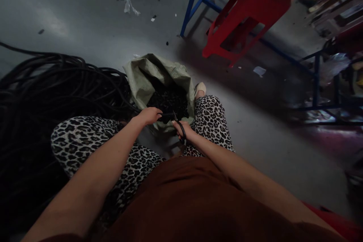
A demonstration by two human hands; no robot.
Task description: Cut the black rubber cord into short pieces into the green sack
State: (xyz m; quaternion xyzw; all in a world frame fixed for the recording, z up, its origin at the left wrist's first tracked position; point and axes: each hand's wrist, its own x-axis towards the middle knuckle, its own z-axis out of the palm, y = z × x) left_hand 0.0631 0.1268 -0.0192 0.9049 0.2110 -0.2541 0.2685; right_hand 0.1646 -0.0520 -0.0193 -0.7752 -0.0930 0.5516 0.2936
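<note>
I sit with an open pale green woven sack [141, 79] between my knees, partly filled with short black pieces [170, 102]. My left hand [149, 115] is closed around a black tube [167, 114] that runs in from the pile on my left and sticks out toward the scissors. My right hand [181, 129] grips black-handled scissors [179, 125], fingers through the loops, blades pointing up at the tube's end over the sack's mouth. The two hands are a short way apart.
A big tangle of black tubing [42, 94] covers the floor on my left. A red stool [249, 11] and blue metal frames [195, 3] stand ahead and to the right. Scraps of white paper [127, 2] lie on the grey concrete floor.
</note>
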